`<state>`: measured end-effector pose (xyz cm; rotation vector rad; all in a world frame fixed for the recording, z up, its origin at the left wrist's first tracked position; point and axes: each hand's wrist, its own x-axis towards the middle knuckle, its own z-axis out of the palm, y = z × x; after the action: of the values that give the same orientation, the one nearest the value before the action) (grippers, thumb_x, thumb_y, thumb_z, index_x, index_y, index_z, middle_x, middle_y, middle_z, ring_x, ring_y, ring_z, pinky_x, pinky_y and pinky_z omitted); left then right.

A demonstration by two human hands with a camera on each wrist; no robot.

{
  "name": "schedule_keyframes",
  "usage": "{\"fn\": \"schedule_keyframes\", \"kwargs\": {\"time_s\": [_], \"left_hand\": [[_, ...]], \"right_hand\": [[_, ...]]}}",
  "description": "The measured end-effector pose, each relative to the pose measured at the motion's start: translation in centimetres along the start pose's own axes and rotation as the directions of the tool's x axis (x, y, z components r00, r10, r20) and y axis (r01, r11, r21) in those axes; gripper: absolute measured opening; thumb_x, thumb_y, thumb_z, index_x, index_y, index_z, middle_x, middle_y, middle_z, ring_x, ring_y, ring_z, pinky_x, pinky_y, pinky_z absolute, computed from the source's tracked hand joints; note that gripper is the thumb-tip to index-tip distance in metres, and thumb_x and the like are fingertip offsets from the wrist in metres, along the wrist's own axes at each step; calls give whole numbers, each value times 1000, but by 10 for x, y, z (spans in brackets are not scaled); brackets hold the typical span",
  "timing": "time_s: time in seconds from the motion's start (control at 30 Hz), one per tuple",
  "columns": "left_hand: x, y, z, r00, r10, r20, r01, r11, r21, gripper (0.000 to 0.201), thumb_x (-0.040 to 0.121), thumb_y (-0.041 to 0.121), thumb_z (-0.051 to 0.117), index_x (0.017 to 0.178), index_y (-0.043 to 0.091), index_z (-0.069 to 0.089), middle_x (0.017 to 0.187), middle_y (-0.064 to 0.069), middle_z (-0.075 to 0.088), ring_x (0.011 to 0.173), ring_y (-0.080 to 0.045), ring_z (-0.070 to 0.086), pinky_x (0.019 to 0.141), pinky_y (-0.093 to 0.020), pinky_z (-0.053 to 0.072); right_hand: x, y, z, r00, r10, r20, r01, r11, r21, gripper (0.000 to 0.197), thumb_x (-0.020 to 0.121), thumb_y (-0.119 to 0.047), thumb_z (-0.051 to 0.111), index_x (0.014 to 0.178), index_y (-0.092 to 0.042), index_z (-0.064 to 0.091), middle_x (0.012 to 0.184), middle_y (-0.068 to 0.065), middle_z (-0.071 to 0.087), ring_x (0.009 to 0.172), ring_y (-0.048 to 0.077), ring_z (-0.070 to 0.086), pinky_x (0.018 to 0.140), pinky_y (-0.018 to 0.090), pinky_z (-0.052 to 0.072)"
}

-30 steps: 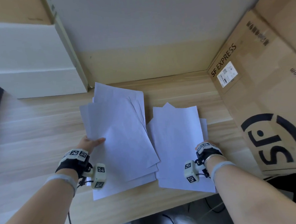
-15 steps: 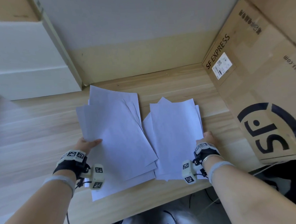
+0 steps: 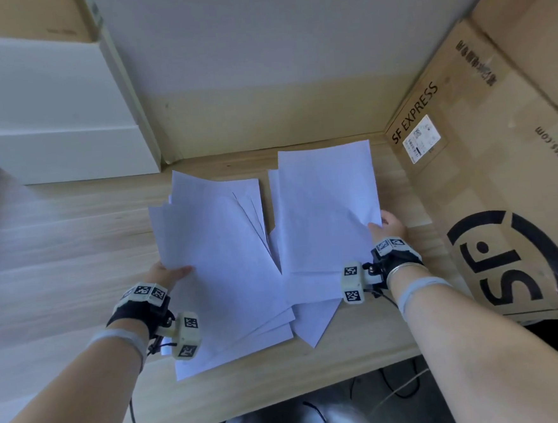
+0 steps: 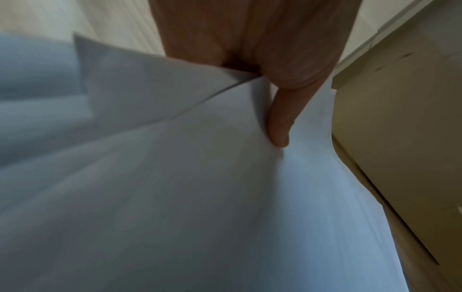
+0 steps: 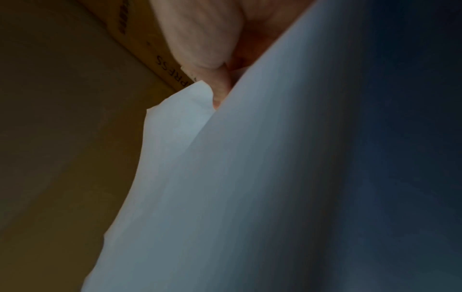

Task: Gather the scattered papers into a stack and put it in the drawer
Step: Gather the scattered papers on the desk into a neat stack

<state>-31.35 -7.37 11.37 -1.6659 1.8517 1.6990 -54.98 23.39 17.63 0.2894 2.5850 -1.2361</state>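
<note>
Paper lies in two loose groups on the pale wooden worktop [image 3: 59, 253], each with its long axis running from the near edge toward the back wall. The left group of white paper sheets [image 3: 222, 265] is fanned, its sheets skewed a little so that corners stick out at the far and near ends. The right group of white paper sheets [image 3: 327, 208] is squarer; its top sheets are raised off the worktop at the right side, and one sheet beneath pokes a corner toward the near edge.

The left hand [image 3: 168, 274] grips the left edge of the left group, thumb on top and fingers [image 4: 250, 39] underneath, forearm reaching in from the near left. The right hand [image 3: 387, 227] grasps the right edge of the right group, thumb on top and the other fingers hidden behind the sheets; its wrist view shows the paper bending where it is held. Both wrists carry black straps with small marker-covered camera blocks.

The sheets are thin, smooth and blank. A large brown corrugated cardboard box [image 3: 498, 163] printed "SF EXPRESS" stands at the right, just beside the right hand. A white box-like cabinet with flat fronts [image 3: 50, 128] stands at the far left.
</note>
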Motion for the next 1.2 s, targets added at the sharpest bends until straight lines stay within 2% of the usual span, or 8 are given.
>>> {"fn": "schedule_keyframes", "kwargs": {"time_s": [0.23,0.4,0.53,0.7,0.77,0.87,1.0,1.2], "left_hand": [[1,1,1,999,-25,23,26,999,-31,46,87,0,58,131,-8,48,134,-30,51,121,-44,50,92,-43,41],[-3,3,2,1000,19,14,-19,999,-50,50,89,13,59,135,-3,45,137,-26,50,123,-40,51,91,-38,41],[-7,3,1,999,43,33,-43,999,-3,54,88,22,61,135,1,46,136,-23,52,124,-38,51,104,-44,40],[-8,2,3,1000,11,5,-11,1000,3,54,83,13,67,131,-2,48,131,-24,56,119,-38,56,97,-41,44],[-6,1,3,1000,11,1,-11,1000,-21,51,82,8,67,129,-3,50,129,-25,57,116,-40,57,97,-44,46],[-6,4,0,1000,29,-11,-29,999,-31,47,82,6,67,126,-5,53,126,-27,59,113,-42,58,94,-45,47],[-3,6,-4,999,41,4,-40,997,-60,47,84,5,65,128,-5,51,126,-25,58,115,-41,57,88,-41,45],[-4,6,-7,999,44,22,-42,996,-84,49,83,5,66,128,-5,50,127,-30,57,110,-41,58,96,-49,46]], "right_hand": [[-23,-22,65,974,-91,207,129,975,-178,36,88,-2,46,121,-9,59,116,13,66,87,21,53,71,23,36],[-62,-22,110,938,-68,340,142,970,-198,35,92,2,43,122,-9,57,121,12,63,110,28,59,79,23,41],[-85,-18,137,915,-67,399,147,974,-174,33,92,1,43,121,-9,56,121,12,64,108,28,60,83,26,46],[-94,-16,158,889,-71,451,190,956,-224,30,92,-6,46,120,-9,56,103,9,62,94,25,59,81,29,47],[-87,-13,152,915,-79,395,196,944,-266,28,93,-11,48,120,-10,55,113,10,60,102,27,58,85,30,45],[-66,-2,129,959,29,281,114,871,-478,44,93,-21,50,136,-22,40,140,9,39,127,30,41,103,42,37],[-47,17,101,936,203,287,-3,821,-571,80,87,-39,61,148,-38,9,159,-2,5,146,31,6,116,53,16],[-33,27,93,882,171,439,201,705,-680,92,80,-45,68,147,-44,5,159,-8,-17,147,28,-15,115,59,12]]}}
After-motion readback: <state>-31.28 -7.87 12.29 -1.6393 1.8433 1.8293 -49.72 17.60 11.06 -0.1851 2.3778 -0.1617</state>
